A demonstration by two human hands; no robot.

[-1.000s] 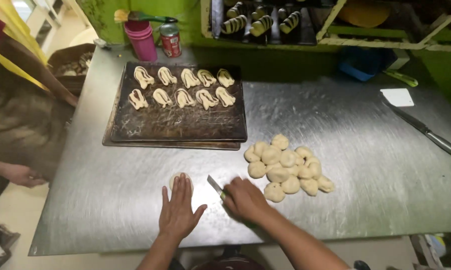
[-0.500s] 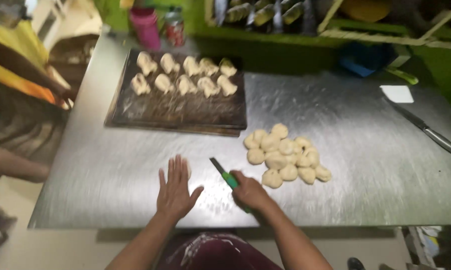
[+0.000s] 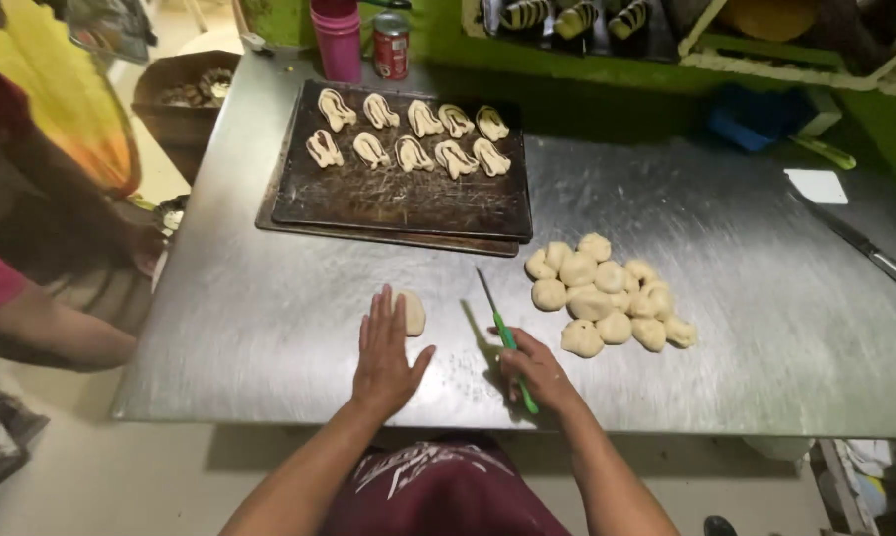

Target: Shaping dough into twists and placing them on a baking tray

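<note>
My left hand (image 3: 385, 354) lies flat on the steel table (image 3: 269, 328), fingers spread, pressing a small piece of dough (image 3: 411, 312) that peeks out at the fingertips. My right hand (image 3: 537, 370) grips a green-handled knife (image 3: 502, 331), its blade pointing away from me, just right of the dough piece. A heap of several dough balls (image 3: 607, 294) sits to the right of the knife. Behind my hands a dark baking tray (image 3: 398, 194) carries two rows of shaped dough pieces (image 3: 408, 134).
Another person's arms (image 3: 51, 328) are at the table's left edge. A pink cup (image 3: 338, 40) and a red can (image 3: 390, 45) stand behind the tray. A long knife (image 3: 865, 246) and a white card (image 3: 818, 186) lie at the far right. A green shelf runs along the back.
My left hand has rolled back toward me, uncovering the dough piece at its fingertips. The knife in my right hand now points more straight away from me.
</note>
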